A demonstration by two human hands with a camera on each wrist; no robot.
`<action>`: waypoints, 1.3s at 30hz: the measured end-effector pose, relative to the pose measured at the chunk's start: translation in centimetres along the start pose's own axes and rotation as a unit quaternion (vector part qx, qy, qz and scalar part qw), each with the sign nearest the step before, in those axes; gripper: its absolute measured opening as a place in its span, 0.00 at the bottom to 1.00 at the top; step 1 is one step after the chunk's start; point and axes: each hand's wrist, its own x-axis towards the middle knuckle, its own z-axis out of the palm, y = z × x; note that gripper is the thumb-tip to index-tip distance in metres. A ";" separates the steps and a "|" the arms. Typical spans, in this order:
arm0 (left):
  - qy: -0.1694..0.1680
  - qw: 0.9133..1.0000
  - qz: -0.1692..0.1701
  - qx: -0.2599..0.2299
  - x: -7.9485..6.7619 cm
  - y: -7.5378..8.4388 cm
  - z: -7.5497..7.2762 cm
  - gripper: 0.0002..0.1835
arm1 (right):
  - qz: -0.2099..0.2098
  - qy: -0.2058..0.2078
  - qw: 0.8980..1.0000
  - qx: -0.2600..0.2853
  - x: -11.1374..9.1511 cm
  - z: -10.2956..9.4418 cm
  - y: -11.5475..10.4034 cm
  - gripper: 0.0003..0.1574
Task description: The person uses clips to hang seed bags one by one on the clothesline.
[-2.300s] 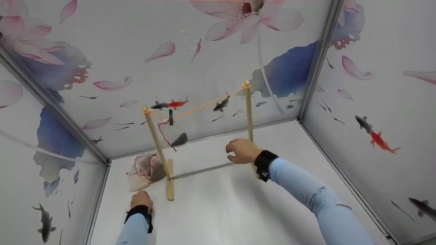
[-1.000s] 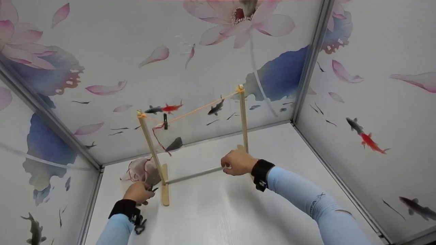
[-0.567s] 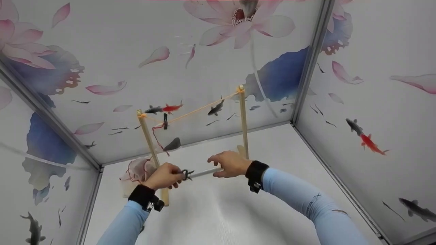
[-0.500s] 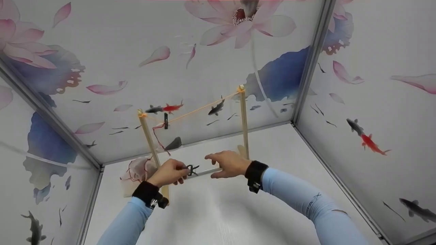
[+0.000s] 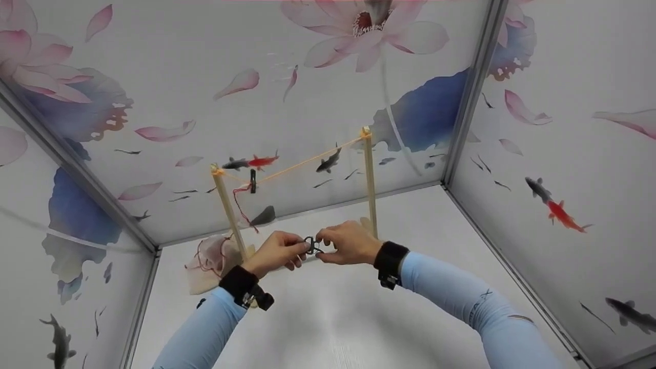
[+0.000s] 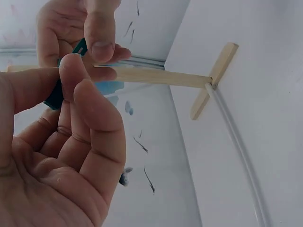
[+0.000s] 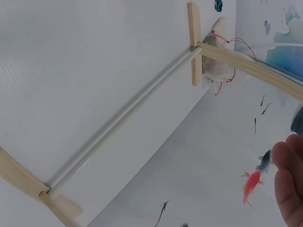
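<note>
Between my two hands, above the white table, is a small dark green clothes peg. My left hand pinches it between thumb and index finger. My right hand meets it from the other side, its thumb and index finger around the peg's far end. In the left wrist view the fingers partly cover the peg. Beyond my hands, a yellow cord runs between two wooden posts. One dark peg hangs on it near the left post, beside a red string.
A pale drawstring bag with red strings lies by the left post. A grey-white rod joins the posts' wooden feet low down. Another dark green peg lies on the table. Printed walls enclose the sides and back.
My left hand picked up the peg from the left of the table and carried it right and up to my right hand. My right thumb and index finger closed in around its end.
</note>
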 end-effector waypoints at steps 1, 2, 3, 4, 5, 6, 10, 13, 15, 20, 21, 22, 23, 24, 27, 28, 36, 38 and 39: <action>-0.001 1.000 -0.003 0.006 -0.1 -0.3 0.0 0.18 | -0.002 -0.003 1.000 0.001 -0.2 0.0 0.0 0.19; -0.003 1.000 -0.005 0.016 -0.2 -0.6 -0.1 0.19 | -0.003 -0.006 1.000 0.002 -0.4 0.1 0.1 0.19; -0.003 0.999 -0.008 0.032 -0.3 -0.9 -0.3 0.21 | -0.002 -0.008 1.000 0.002 -0.6 0.1 0.2 0.18; -0.001 0.999 -0.009 0.054 -0.4 -1.3 -0.4 0.22 | 0.000 -0.008 1.000 0.002 -1.0 0.1 0.4 0.17; 0.002 0.997 -0.012 0.081 -0.5 -1.7 -0.6 0.23 | 0.003 -0.009 1.000 0.002 -1.3 0.1 0.6 0.17; 0.005 0.994 -0.017 0.110 -0.7 -2.2 -1.0 0.23 | 0.008 -0.011 1.000 0.003 -1.7 0.1 0.8 0.16; 0.015 0.971 -0.064 0.230 -1.7 -3.8 -3.1 0.21 | 0.031 -0.022 0.999 0.011 -3.0 0.0 1.9 0.15; 0.012 0.953 -0.127 0.275 -2.5 -5.1 -5.2 0.17 | 0.046 -0.028 0.998 0.014 -3.7 -0.2 2.5 0.15; 0.016 0.943 -0.160 0.292 -2.6 -6.4 -6.7 0.13 | 0.054 -0.027 0.998 0.009 -4.1 -0.3 2.8 0.16; 0.085 0.923 -0.173 0.334 -2.0 -11.0 -9.7 0.11 | 0.065 -0.031 0.997 -0.007 -4.8 -0.6 3.2 0.16; 0.107 0.918 -0.167 0.343 -1.9 -11.9 -10.1 0.13 | 0.068 -0.036 0.997 -0.006 -4.9 -0.6 3.2 0.16; 0.132 0.914 -0.159 0.348 -1.8 -12.7 -10.4 0.17 | 0.071 -0.040 0.997 -0.006 -4.9 -0.5 3.3 0.16; 0.156 0.908 -0.153 0.356 -1.8 -13.4 -10.6 0.21 | 0.075 -0.044 0.996 -0.003 -5.0 -0.5 3.3 0.16; 0.177 0.903 -0.148 0.362 -1.7 -14.0 -10.8 0.25 | 0.079 -0.047 0.996 0.001 -5.0 -0.4 3.3 0.16; 0.220 0.893 -0.147 0.364 -1.5 -15.5 -11.1 0.35 | 0.091 -0.055 0.994 0.007 -5.2 -0.3 3.3 0.16; 0.226 0.890 -0.151 0.365 -1.5 -15.9 -11.1 0.37 | 0.093 -0.055 0.994 0.008 -5.3 -0.2 3.2 0.16; 0.182 0.894 -0.217 0.349 -2.7 -15.6 -10.1 0.46 | 0.107 -0.068 0.992 0.022 -5.9 0.1 2.6 0.16; 0.170 0.898 -0.236 0.330 -3.1 -15.9 -9.8 0.46 | 0.112 -0.077 0.991 0.021 -5.9 0.4 2.4 0.16; 0.170 0.899 -0.243 0.322 -3.3 -16.0 -9.6 0.46 | 0.113 -0.082 0.990 0.021 -6.0 0.5 2.3 0.16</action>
